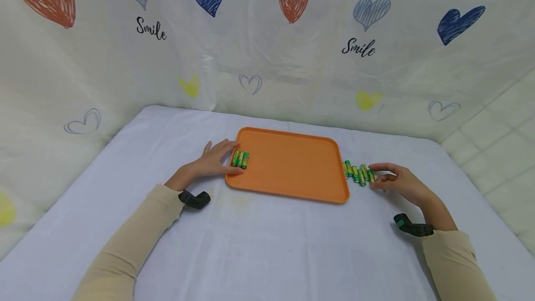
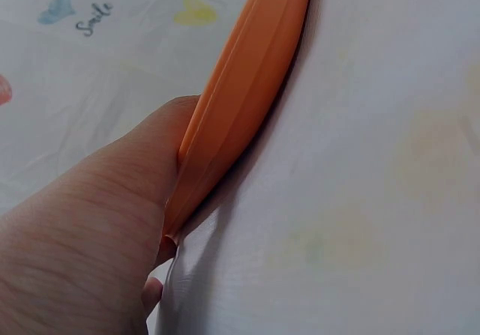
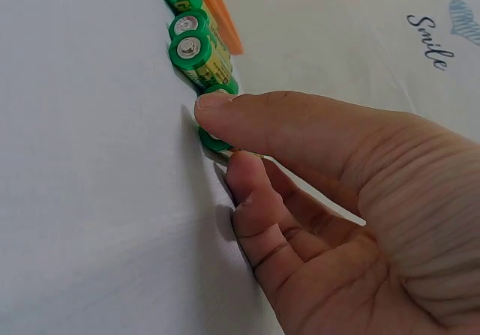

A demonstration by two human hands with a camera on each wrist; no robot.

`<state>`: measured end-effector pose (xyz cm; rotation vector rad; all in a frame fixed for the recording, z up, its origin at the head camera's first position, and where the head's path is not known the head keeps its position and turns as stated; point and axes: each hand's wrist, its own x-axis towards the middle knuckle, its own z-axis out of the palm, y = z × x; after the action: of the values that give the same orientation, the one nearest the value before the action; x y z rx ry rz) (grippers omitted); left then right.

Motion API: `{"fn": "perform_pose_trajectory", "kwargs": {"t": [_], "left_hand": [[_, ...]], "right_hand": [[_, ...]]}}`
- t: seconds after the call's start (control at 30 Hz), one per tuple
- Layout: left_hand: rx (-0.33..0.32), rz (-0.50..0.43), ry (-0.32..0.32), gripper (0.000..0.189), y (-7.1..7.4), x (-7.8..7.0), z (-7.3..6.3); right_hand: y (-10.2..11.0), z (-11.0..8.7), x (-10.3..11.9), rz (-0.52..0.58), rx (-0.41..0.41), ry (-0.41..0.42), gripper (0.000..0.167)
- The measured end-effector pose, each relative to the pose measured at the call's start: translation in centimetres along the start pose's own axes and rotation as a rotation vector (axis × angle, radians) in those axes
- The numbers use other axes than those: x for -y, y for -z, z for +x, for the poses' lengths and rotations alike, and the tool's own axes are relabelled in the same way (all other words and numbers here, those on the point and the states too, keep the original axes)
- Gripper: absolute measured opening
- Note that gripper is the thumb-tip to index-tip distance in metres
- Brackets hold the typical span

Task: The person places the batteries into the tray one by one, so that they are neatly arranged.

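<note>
An orange tray (image 1: 288, 166) lies on the white cloth. Three green-and-yellow batteries (image 1: 240, 159) stand side by side within its left end. My left hand (image 1: 214, 158) reaches over the tray's left rim, thumb and fingers spread around that little row. In the left wrist view, the thumb side rests against the tray's outer wall (image 2: 240, 88), and the batteries are hidden. Right of the tray lie several more batteries (image 1: 355, 173) in a staggered row. My right hand (image 1: 401, 182) pinches the rightmost battery (image 3: 214, 140) end to end between thumb and forefinger; its other fingers are curled.
The white cloth (image 1: 267, 250) covers the table in front of the tray. Behind it hangs a pale curtain (image 1: 259, 50) printed with hearts. Dark wrist cameras (image 1: 194, 199) sit on both wrists, close above the cloth.
</note>
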<state>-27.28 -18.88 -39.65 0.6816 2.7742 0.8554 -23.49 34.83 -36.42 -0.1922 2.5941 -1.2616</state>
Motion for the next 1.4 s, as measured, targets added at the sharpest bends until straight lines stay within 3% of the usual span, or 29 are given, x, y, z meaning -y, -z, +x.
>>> {"fn": "perform_pose_trajectory", "kwargs": {"t": [0.27, 1.13, 1.4], "left_hand": [[-0.004, 0.003, -0.008, 0.093, 0.0, -0.2, -0.1], [-0.001, 0.004, -0.005, 0.093, -0.2, 0.0, 0.1], [0.0, 0.014, 0.009, 0.093, -0.1, -0.1, 0.1]], "right_hand": [[0.1, -0.2, -0.2, 0.049, 0.011, 0.003, 0.064], [0.3, -0.8, 0.5, -0.084, -0.019, -0.005, 0.068], [0.0, -0.9, 1.6, -0.059, -0.025, 0.019, 0.067]]}}
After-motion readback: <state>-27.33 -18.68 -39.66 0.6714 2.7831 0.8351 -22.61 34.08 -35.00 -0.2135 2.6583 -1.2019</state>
